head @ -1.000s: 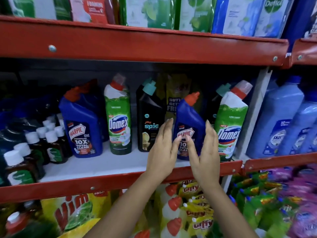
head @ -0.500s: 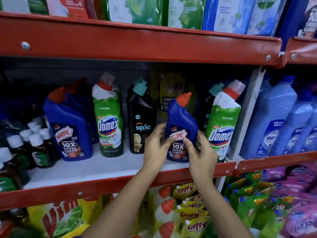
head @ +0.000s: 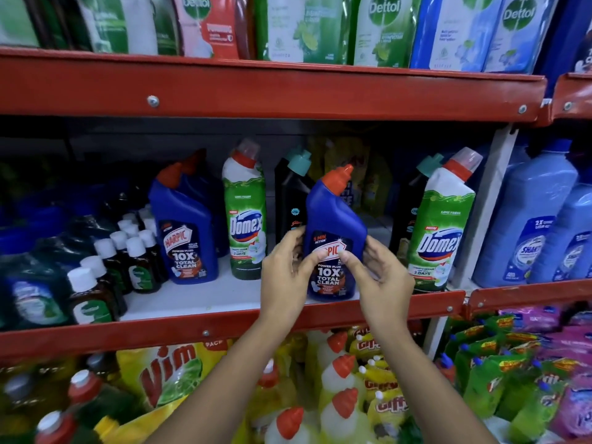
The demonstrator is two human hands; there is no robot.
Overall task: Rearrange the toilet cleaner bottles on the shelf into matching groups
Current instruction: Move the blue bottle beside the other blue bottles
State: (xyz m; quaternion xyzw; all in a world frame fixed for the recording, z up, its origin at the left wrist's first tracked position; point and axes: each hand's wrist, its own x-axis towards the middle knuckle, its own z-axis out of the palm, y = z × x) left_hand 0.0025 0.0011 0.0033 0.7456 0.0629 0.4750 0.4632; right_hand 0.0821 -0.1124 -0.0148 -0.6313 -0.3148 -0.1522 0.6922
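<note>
A blue Harpic bottle (head: 333,219) with a red cap is at the front of the middle shelf (head: 224,328), tilted a little. My left hand (head: 288,270) grips its left side and my right hand (head: 378,277) its right side, thumbs on the label. Further left stand other blue Harpic bottles (head: 184,232) and a green Domex bottle (head: 245,219). A black Spic bottle (head: 290,200) is partly hidden behind the held bottle. A second Domex bottle (head: 443,225) stands at the right, with another black bottle (head: 408,206) behind it.
Small dark bottles with white caps (head: 128,251) crowd the shelf's left. A white upright (head: 487,200) separates light-blue bottles (head: 538,219) at the right. The red shelf above (head: 256,91) carries Dettol pouches. Below lie Vim and Giffy bottles (head: 339,373).
My two hands went from open in front of the Harpic bottle to closed on it. The bottle now sits closer to the shelf's front edge and appears slightly raised.
</note>
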